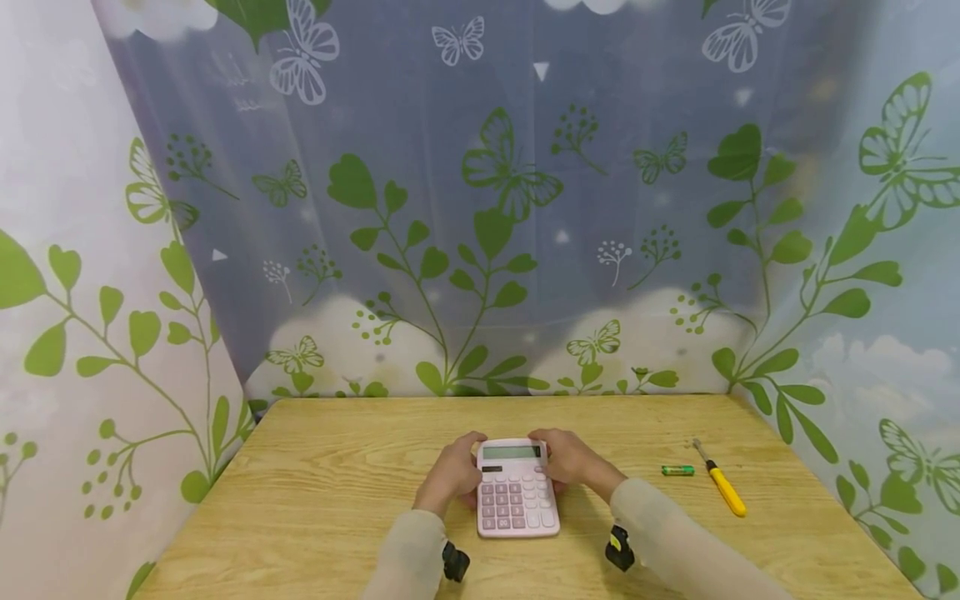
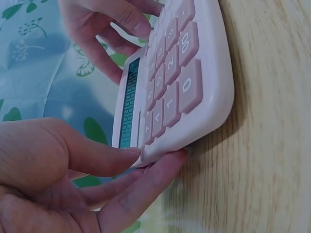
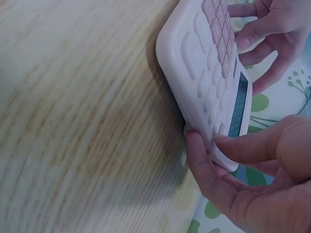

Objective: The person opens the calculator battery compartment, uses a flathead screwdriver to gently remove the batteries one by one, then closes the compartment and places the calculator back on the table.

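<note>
A pink calculator [image 1: 517,492] faces up near the front middle of the wooden table, its screen end away from me. My left hand [image 1: 452,471] grips its left edge beside the screen, thumb on top and fingers underneath. On the opposite edge my right hand [image 1: 572,460] holds it the same way. In the left wrist view the calculator [image 2: 214,92] is tilted, with its screen end raised off the table. The right wrist view shows a shadowed gap under the calculator [image 3: 177,82]. Its underside is hidden.
To the right on the wooden table [image 1: 315,500] lie a green battery [image 1: 678,471] and a screwdriver [image 1: 724,486] with a yellow handle. Patterned curtains [image 1: 420,100] with leaves and butterflies hang behind the table and on both sides.
</note>
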Demonstrator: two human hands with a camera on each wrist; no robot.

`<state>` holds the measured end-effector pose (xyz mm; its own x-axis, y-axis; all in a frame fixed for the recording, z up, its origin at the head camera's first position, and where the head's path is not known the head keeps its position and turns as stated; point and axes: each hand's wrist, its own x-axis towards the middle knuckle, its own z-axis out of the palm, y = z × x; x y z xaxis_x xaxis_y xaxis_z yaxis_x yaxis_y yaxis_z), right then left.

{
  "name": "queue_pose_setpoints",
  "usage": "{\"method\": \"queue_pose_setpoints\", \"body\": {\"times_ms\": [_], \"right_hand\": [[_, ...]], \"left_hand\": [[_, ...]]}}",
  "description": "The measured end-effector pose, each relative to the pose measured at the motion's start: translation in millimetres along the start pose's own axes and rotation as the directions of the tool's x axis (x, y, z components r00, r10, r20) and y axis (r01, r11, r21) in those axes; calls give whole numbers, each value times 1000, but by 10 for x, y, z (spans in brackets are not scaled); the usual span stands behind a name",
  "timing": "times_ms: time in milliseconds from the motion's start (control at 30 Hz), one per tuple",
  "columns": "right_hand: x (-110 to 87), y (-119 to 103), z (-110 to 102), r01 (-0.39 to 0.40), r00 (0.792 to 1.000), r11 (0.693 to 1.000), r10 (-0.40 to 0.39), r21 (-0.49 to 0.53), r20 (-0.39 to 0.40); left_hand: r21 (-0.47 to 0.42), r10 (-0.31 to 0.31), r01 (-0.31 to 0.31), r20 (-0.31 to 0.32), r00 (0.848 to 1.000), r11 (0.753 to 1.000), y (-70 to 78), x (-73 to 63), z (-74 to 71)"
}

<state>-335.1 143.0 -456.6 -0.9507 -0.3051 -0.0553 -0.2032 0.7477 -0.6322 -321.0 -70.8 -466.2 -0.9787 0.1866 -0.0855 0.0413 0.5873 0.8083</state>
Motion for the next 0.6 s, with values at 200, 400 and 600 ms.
{"method": "queue_pose_setpoints", "body": {"times_ms": [200, 400, 600], "right_hand": [[4, -4, 4, -10, 1000, 1000, 10, 14, -8], [9, 20, 15, 7, 1000, 1000, -7, -10, -15], [28, 32, 23, 24, 999, 999, -25, -25, -28]], "left_hand": [[24, 18, -18, -23, 1000, 1000, -2, 16, 17], [42, 36, -34, -30, 999, 999, -13, 20, 29], [40, 32, -31, -33, 999, 999, -16, 33, 16]]}}
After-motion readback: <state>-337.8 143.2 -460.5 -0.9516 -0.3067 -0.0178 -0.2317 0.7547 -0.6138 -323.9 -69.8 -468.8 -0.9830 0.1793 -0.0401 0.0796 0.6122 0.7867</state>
